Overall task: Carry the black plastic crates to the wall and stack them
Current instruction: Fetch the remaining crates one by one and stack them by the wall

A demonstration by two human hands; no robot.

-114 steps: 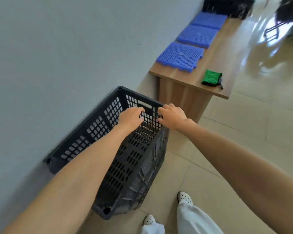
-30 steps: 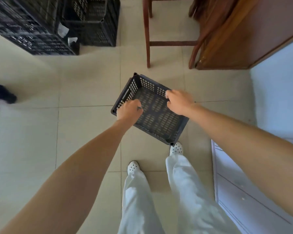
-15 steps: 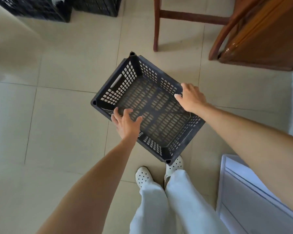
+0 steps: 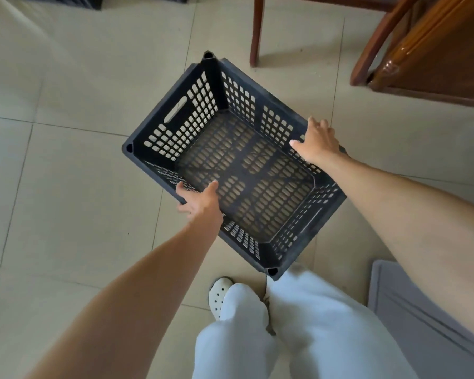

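Overhead, the empty black plastic crate (image 4: 238,170) hangs above the tiled floor (image 4: 66,173), left hand (image 4: 200,202) clasping its near long rim, right hand (image 4: 316,142) closed over the far one.

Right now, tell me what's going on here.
A person is holding an empty black crate by its two long rims, the left hand on the near rim and the right hand on the far one. The crate is open side up over a tiled floor, just in front of the person's feet. Wooden furniture legs stand beyond it. No wall or stack of crates is clearly in view.
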